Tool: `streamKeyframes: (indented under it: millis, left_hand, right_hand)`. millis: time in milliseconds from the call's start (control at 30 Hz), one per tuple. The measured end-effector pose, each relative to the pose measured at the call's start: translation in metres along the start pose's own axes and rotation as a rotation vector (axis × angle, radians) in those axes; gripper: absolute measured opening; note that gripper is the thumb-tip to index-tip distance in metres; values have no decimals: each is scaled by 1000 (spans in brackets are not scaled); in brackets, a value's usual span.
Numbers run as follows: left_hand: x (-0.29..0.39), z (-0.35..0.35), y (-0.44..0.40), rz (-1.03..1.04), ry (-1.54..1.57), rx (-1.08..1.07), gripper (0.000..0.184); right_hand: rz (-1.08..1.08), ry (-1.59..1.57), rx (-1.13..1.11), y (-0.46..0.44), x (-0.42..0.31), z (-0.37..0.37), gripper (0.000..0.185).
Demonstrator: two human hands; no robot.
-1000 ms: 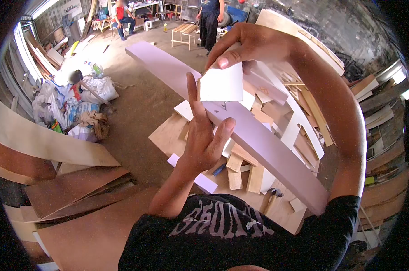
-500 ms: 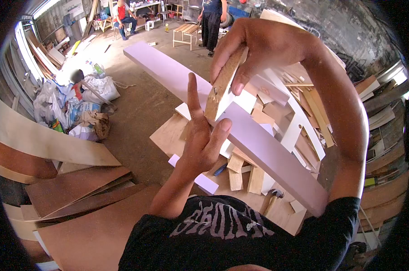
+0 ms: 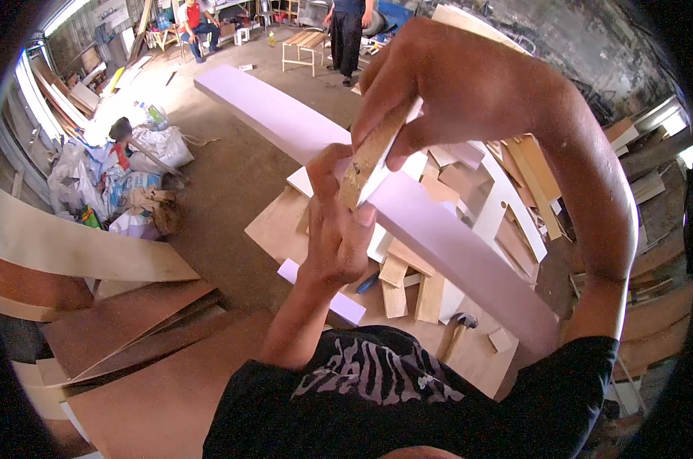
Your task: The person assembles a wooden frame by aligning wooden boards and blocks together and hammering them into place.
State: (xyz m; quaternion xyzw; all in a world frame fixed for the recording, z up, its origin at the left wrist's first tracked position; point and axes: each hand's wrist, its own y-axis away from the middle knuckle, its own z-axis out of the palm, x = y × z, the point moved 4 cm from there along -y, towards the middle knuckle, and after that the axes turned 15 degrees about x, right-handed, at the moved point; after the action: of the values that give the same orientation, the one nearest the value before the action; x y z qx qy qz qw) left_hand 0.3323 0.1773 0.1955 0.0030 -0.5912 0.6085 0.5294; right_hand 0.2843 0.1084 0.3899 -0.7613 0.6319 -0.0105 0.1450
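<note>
"What's the right hand (image 3: 469,84) doing over there?"

"It's pinching a small wooden block (image 3: 371,164) between thumb and fingers, the rough, unpainted edge facing us. The block is leaning at a slant over the long pale board (image 3: 453,229), around its middle, with its lower end right at the board."

"Is it sitting flush?"

"I can't tell; fingers are covering the join."

"And the left hand (image 3: 339,237)?"

"That one is curling around the board's near edge, fingers bent, thumb lying close beside the block's lower end. The board is slanting across in front of the chest, one end pointing out into the room, the other reaching in by the right sleeve (image 3: 568,363)."

"So which step are we watching?"

"To my eye, a placing step: the block is being lined up against the board. The next move seems to be calling for a steady left hand on the board and a small turn of the right to square the block."

"What about the claw hammer (image 3: 462,322)?"

"It's lying on the plywood sheet (image 3: 476,366), near the wood offcuts (image 3: 430,298). Neither hand is reaching for it. Farther off, a person in a red top (image 3: 195,21) is sitting, and another in dark trousers (image 3: 348,42) is standing by the slatted stool (image 3: 304,40)."
</note>
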Motion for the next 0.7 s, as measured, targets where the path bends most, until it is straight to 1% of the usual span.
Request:
streamKeyframes:
  millis: [67, 167, 267, 300, 333, 400, 467, 500, 533, 600, 633, 667, 700]
  left_hand:
    - [1, 0, -3, 12, -43, -21, 64]
    - [4, 3, -3, 15, -6, 15, 65]
    - [4, 7, 0, -9, -40, -19, 64]
    - [-2, 8, 2, -98, 97, 21, 63]
    - [-5, 8, 2, -110, 131, 16, 63]
    - [-11, 7, 2, -134, 199, 7, 65]
    - [-19, 3, 7, -269, 117, 16, 82]
    - [-12, 6, 2, -182, 132, 82, 72]
    - [-11, 6, 2, -179, 129, 71, 72]
    - [-12, 2, 2, -215, 151, 90, 71]
    - [-16, 0, 2, -156, 106, 101, 71]
    - [-22, -2, 4, -156, 103, 98, 71]
    - [-30, -3, 5, -204, 127, 100, 72]
  right_hand:
    - [-1, 14, -7, 1, 1, 0, 35]
    - [-20, 33, 2, 5, 1, -2, 35]
    - [-56, 37, -4, 6, 5, -2, 35]
    - [-69, 50, -16, 8, 6, -3, 35]
    - [-66, 51, -6, 10, 7, -3, 35]
    - [-256, 287, 100, 12, 2, -4, 35]
    - [-233, 261, 123, 12, 3, -4, 34]
    - [-217, 235, 136, 12, 4, -4, 33]
    - [-213, 235, 147, 13, 3, -3, 33]
    - [-72, 97, 141, 14, 5, -3, 34]
    - [-71, 96, 146, 14, 5, -3, 34]
    - [-54, 102, 125, 15, 5, -3, 33]
    - [-39, 108, 105, 15, 6, -2, 31]
